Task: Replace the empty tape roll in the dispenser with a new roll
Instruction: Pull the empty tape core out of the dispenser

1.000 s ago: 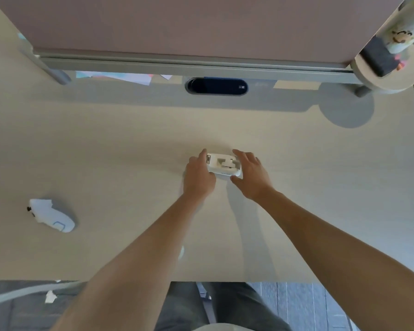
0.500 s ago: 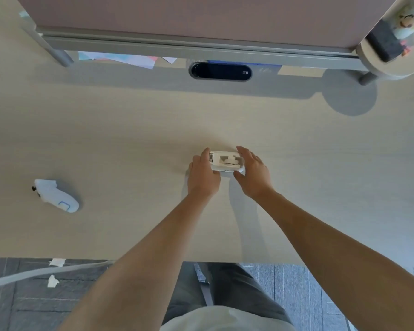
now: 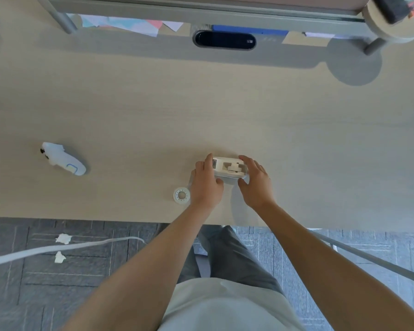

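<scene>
A white tape dispenser [image 3: 228,168] sits on the light wood desk [image 3: 201,111], its open top showing an empty cradle and a small white hub. My left hand [image 3: 206,181] grips its left end, thumb along the near side. My right hand [image 3: 255,181] cups its right end, fingers curled over the far edge. A clear tape roll [image 3: 181,195] with a white core lies flat on the desk just left of my left wrist, apart from both hands.
A white handheld controller [image 3: 62,158] lies at the desk's left. A black oval grommet [image 3: 224,40] sits at the back, below a grey partition rail. A round side shelf [image 3: 397,17] is back right. The desk's front edge runs just below the roll; cables cross the floor.
The view has tilted down and toward me, bringing the tape roll into sight beside my left wrist. Both hands stay on the dispenser with nearly the same grip.
</scene>
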Demonstrator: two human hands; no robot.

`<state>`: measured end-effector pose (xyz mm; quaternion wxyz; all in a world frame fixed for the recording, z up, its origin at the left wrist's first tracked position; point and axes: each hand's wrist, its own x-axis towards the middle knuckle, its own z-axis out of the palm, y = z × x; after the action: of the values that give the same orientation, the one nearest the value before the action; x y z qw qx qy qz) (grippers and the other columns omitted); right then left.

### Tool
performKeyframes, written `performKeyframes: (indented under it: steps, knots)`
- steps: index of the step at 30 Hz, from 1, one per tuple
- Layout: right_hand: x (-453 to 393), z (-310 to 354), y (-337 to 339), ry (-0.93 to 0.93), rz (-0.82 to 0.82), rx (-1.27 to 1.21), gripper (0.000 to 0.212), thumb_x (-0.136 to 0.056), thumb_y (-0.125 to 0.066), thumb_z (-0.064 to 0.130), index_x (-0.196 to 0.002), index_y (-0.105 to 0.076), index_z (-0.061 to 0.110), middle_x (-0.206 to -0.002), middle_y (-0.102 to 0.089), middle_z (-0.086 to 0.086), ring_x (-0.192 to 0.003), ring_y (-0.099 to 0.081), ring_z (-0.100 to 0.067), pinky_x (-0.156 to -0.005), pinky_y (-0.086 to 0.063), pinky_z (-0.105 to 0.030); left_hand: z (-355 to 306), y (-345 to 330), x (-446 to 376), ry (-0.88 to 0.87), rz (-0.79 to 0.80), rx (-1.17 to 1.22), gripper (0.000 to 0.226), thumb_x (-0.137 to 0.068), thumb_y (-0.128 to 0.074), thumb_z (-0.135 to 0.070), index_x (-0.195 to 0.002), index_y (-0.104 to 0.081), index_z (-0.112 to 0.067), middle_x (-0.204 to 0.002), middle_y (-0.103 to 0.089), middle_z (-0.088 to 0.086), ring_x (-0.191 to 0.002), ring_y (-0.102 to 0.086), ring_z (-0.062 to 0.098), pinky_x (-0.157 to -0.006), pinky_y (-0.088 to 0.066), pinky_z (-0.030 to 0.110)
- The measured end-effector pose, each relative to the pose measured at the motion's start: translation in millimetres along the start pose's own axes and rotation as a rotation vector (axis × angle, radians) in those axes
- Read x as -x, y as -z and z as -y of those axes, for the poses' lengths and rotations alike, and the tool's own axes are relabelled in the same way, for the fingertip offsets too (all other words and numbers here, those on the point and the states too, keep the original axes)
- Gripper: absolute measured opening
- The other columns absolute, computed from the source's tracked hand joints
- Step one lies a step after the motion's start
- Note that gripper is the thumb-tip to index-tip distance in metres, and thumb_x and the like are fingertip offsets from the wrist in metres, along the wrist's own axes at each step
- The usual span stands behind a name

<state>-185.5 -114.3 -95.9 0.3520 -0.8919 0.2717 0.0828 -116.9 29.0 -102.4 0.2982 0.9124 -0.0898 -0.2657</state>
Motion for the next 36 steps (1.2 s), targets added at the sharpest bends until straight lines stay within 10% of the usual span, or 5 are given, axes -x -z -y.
performKeyframes:
  steps: [24,30,36]
  knots:
    - [19.2,-47.7,-59.8,0.255,-0.319,-0.169,0.075,-0.078,-0.061,-0.005,-0.148,-0.051,0.024,-0.115,-0.063,0.010,-0.117,-0.056,-0.019,-0.098,-0.049,-0.038,47.0,-47.7,18.7,-0.314,-0.367,-0.098,0.088,-0.082,-0.074,-0.046,-0.153,-0.036,-0.011,-0.141,-0.059,0.006,-0.126,-0.062,0.025,-0.084,-0.057,0.038]
    - [20.1,-65.8,-67.7,0.376,-0.367,-0.080,0.077,-0.086,-0.056,-0.003,-0.156,-0.040,0.025,-0.121,-0.057,0.013,-0.101,-0.053,-0.007,-0.076,-0.036,-0.007,59.5,-69.1,23.5,-0.384,-0.521,-0.111,0.094,-0.084,-0.071,-0.052,-0.158,-0.029,-0.012,-0.143,-0.057,0.004,-0.130,-0.057,0.027,-0.092,-0.052,0.041]
    - [16.3,-75.2,-73.4,0.509,-0.435,-0.054,0.076,-0.090,-0.051,-0.004,-0.160,-0.032,0.020,-0.145,-0.061,-0.007,-0.120,-0.060,-0.025,-0.082,-0.033,-0.016,75.3,-83.9,38.2,-0.530,-0.615,-0.113,0.102,-0.085,-0.070,-0.047,-0.164,-0.008,-0.026,-0.150,-0.044,0.009,-0.134,-0.049,0.033,-0.102,-0.050,0.049]
